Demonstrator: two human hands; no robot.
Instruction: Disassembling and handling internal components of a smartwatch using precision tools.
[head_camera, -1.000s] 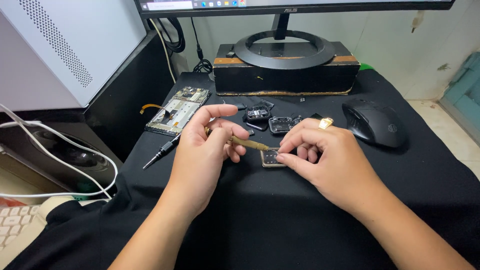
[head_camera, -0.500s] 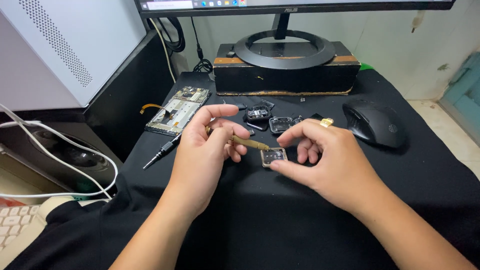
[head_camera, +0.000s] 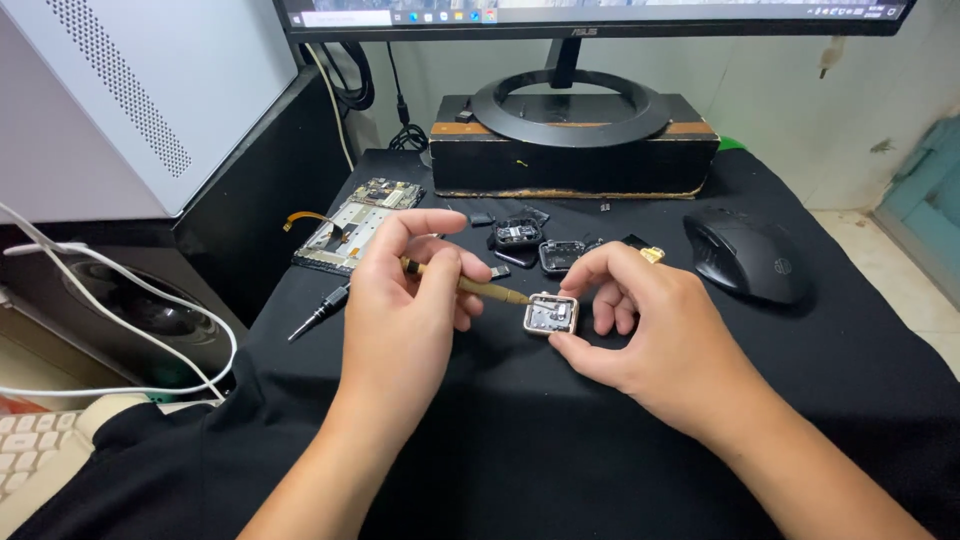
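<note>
My left hand grips a thin brass tool, its tip inside a small square metal case that my right hand pinches on the black cloth. Behind it lie small dark parts; a circuit board and a black screwdriver are at left, a black mouse at right, the monitor stand further back

Small electronics repair bench at a computer desk, counter draped in black cloth, opened phone board at 11 o'clock, loose gadget parts at centre, monitor stand at 12 o'clock, mouse at 2 o'clock, white computer tower at 10 o'clock.
</note>
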